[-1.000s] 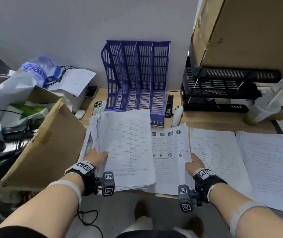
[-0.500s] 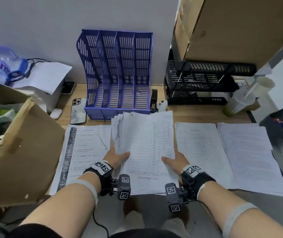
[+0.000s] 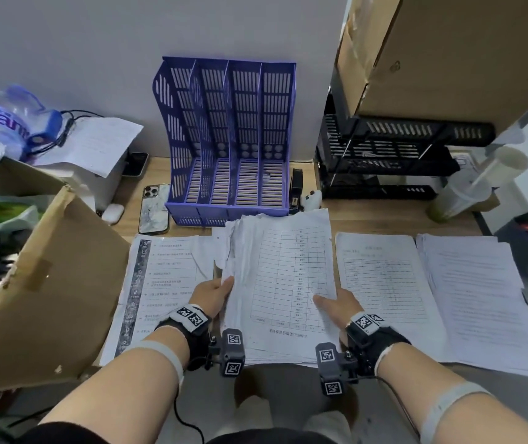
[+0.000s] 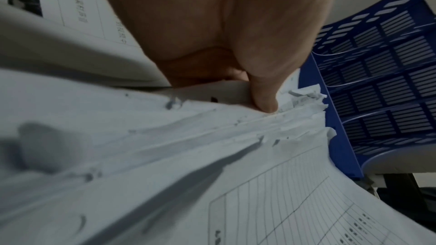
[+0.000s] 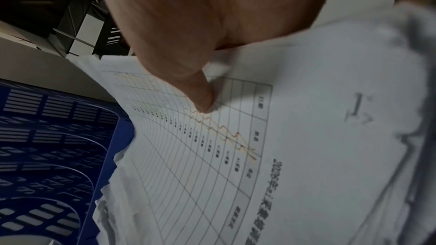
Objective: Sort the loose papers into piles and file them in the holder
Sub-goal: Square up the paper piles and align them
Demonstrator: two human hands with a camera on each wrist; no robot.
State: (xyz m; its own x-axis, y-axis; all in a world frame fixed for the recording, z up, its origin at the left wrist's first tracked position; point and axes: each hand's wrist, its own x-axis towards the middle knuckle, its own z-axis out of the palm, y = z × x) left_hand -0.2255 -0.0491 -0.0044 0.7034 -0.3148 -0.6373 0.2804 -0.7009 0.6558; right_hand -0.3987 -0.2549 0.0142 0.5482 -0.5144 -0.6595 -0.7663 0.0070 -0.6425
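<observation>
A thick stack of white papers (image 3: 275, 283) with a printed table on top is held between both hands just in front of the blue holder (image 3: 230, 139). My left hand (image 3: 216, 291) grips its left edge, thumb on top (image 4: 264, 100). My right hand (image 3: 333, 304) grips its right edge, thumb pressed on the table sheet (image 5: 202, 100). The stack (image 4: 165, 156) looks ragged at its far end, close to the holder (image 4: 377, 81). The holder's slots stand empty. Flat paper piles lie on the desk to the left (image 3: 166, 283) and right (image 3: 384, 283), with another at far right (image 3: 480, 299).
A tilted cardboard box (image 3: 41, 283) crowds the left side. A phone (image 3: 155, 208) and earbud case (image 3: 112, 213) lie left of the holder, a stapler (image 3: 295, 190) to its right. Black stacked trays (image 3: 384, 155) and a plastic cup (image 3: 461, 193) stand at the right.
The stack moved from the left pile's place to the middle, in front of the holder. My right hand left the middle sheet and took the stack's right edge. The left pile is now uncovered.
</observation>
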